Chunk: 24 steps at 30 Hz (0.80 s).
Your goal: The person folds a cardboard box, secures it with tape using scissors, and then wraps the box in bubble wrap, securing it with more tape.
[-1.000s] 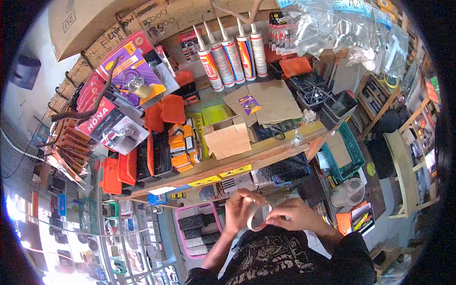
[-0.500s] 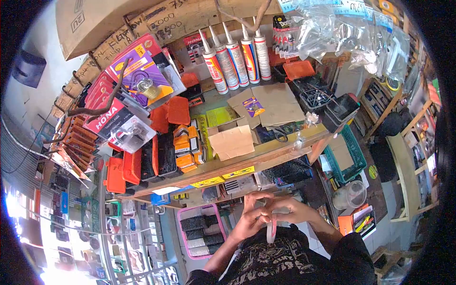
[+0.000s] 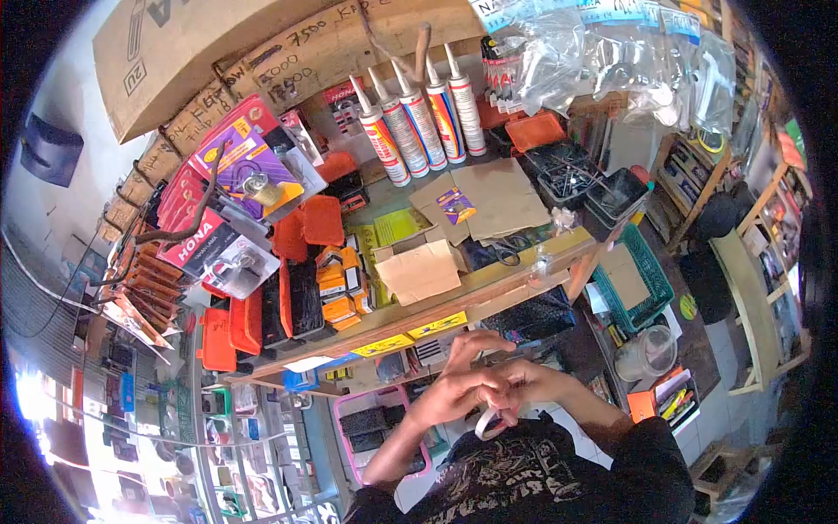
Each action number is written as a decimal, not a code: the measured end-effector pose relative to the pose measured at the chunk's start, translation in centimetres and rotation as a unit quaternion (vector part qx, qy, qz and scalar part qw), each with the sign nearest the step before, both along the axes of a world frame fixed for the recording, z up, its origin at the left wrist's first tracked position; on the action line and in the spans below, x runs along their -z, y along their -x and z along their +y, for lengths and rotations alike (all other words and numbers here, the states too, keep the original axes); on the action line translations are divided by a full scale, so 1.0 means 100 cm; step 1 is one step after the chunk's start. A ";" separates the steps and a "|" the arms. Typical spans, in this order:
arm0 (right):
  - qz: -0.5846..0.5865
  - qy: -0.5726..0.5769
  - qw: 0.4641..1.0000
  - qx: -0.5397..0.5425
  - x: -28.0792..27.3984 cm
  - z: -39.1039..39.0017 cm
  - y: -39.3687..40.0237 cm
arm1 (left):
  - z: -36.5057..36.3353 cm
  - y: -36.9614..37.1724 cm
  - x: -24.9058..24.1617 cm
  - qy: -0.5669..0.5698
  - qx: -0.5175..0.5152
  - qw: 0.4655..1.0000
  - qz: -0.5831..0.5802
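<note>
Close in front of my chest, my left hand (image 3: 461,386) and my right hand (image 3: 531,382) meet, fingers bent and pressed together. A pale, narrow ring that looks like a roll of tape (image 3: 483,427) hangs beneath the fingers, tilted, with its hole partly showing. My left hand's fingers close on its upper part, and one left finger is raised and curled. My right fingertips pinch at the same spot; what lies between them is hidden. Beyond my hands is the front edge of a wooden shelf (image 3: 489,284).
On the shelf stand several sealant tubes (image 3: 417,131), cardboard pieces (image 3: 419,271), scissors (image 3: 506,253), small orange boxes (image 3: 340,284) and orange-lidded bins (image 3: 249,323). Packaged padlocks (image 3: 229,253) hang at left. At right are a green basket (image 3: 633,284) and clear tub (image 3: 648,354); a pink-rimmed tray (image 3: 349,454) lies below.
The view has shifted slightly. The ring has turned from nearly edge-on to showing more of its loop and sits further left. My hands have drawn closer together, with the right fingers tucked in.
</note>
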State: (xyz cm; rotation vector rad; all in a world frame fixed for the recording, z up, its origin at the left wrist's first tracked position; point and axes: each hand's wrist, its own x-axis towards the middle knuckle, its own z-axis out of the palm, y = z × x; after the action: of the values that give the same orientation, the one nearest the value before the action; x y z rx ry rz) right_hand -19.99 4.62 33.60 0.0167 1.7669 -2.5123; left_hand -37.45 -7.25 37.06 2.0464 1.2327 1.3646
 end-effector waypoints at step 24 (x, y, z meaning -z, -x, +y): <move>0.146 -0.192 0.825 0.512 -0.064 -0.003 0.043 | 0.035 -0.034 -0.042 0.035 -0.312 0.928 -0.201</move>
State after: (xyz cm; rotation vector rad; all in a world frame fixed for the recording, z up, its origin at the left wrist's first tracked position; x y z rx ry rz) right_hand -24.34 4.34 39.98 0.8745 2.9718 -2.7310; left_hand -34.07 -3.78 41.29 1.2561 1.7719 1.8554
